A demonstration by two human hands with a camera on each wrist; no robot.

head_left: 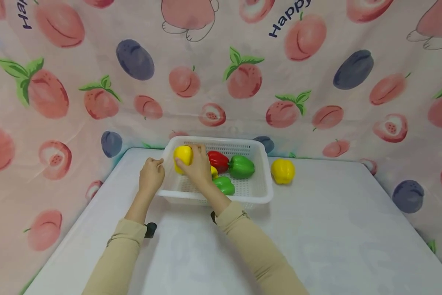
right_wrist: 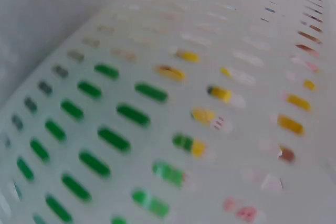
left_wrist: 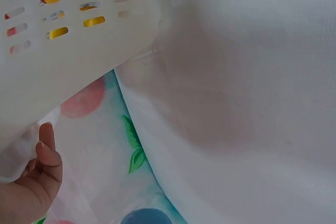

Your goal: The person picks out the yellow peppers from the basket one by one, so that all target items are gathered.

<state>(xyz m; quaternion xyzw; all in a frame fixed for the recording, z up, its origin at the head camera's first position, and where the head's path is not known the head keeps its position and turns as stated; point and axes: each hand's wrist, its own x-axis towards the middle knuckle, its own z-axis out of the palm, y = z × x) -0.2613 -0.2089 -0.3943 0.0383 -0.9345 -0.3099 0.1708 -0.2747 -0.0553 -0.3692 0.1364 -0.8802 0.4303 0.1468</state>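
A white perforated plastic basket [head_left: 215,198] stands at the back of the table. Inside its left end, my right hand [head_left: 199,166] grips a yellow bell pepper [head_left: 183,155]. A red bell pepper [head_left: 218,161], a green bell pepper [head_left: 242,166], another green one [head_left: 224,185] and a partly covered yellow one [head_left: 214,172] lie in the basket. My left hand [head_left: 151,175] is beside the basket's left rim, fingers loosely bent with nothing seen in them; whether it touches the rim cannot be told. The right wrist view shows only the basket's slotted wall [right_wrist: 210,145], blurred, hiding that hand.
One more yellow bell pepper [head_left: 283,171] sits on the white tabletop [head_left: 335,229], just right of the basket. Behind the table hangs a fruit-printed cloth [head_left: 191,53], which also runs down both sides.
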